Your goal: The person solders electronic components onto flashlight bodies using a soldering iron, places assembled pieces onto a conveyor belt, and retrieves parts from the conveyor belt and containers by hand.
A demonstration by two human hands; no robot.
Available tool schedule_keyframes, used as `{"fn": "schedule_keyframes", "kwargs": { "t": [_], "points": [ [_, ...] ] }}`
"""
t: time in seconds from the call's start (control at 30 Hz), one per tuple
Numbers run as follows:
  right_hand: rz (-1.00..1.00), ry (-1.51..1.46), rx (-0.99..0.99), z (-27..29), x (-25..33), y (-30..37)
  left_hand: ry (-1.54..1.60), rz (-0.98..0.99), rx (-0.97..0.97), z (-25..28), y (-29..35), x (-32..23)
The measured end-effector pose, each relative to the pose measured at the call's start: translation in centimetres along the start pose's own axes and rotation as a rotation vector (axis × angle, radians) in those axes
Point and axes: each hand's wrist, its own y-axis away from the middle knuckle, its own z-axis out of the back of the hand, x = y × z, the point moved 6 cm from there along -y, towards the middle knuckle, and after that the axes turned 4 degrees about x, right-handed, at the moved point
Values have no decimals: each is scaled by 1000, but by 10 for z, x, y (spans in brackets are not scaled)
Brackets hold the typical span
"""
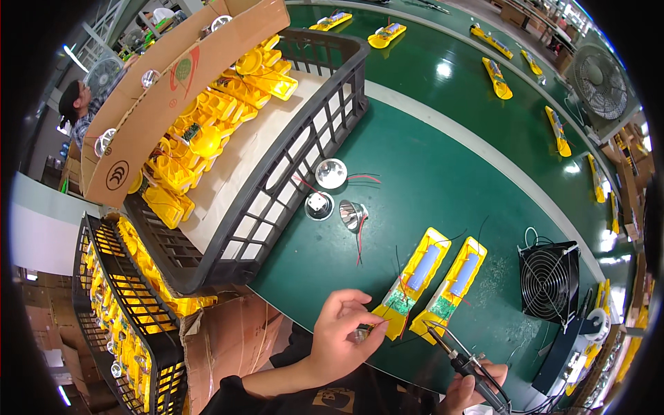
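My left hand [349,335] is closed in a pinch on a thin wire, at the near end of a yellow plastic housing [394,319]. A bit of something shiny shows beneath its fingers, mostly hidden. A second yellow housing [423,322] lies just to the right. Both housings carry a blue cylindrical battery [423,266], a green circuit board [440,307] and loose wires. In my right hand [477,387] is a soldering iron [462,361] with a thin metal guide alongside. Its tip points up and left, over the near end of the right-hand housing.
Silver reflector cups [331,173] with wires lie beside a black crate [259,225] holding yellow housings and a cardboard divider [187,90]. Another full crate [131,325] stands lower left. At right sits a small black fan [548,282]. Housings [498,78] lie along the green belt beyond.
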Motion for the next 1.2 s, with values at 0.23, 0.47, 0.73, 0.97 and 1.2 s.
{"fn": "schedule_keyframes", "kwargs": {
  "t": [0.23, 0.47, 0.73, 0.97, 1.2],
  "points": [
    [-113, -25, -44, -9, 5, 1, 21, 62, 38, -2, -8, 7],
    [-49, 14, 81, -19, 5, 2, 4, 94, 72, -2, -13, 9],
    [0, 13, 89, -23, 3, 3, -61, 99, 99, -6, -17, 10],
    [-11, 31, 136, -24, -2, 5, -83, 113, 96, -6, -19, 8],
    [4, 53, 164, -24, -2, 4, -94, 131, 88, -7, -20, 8]
  ]
}}
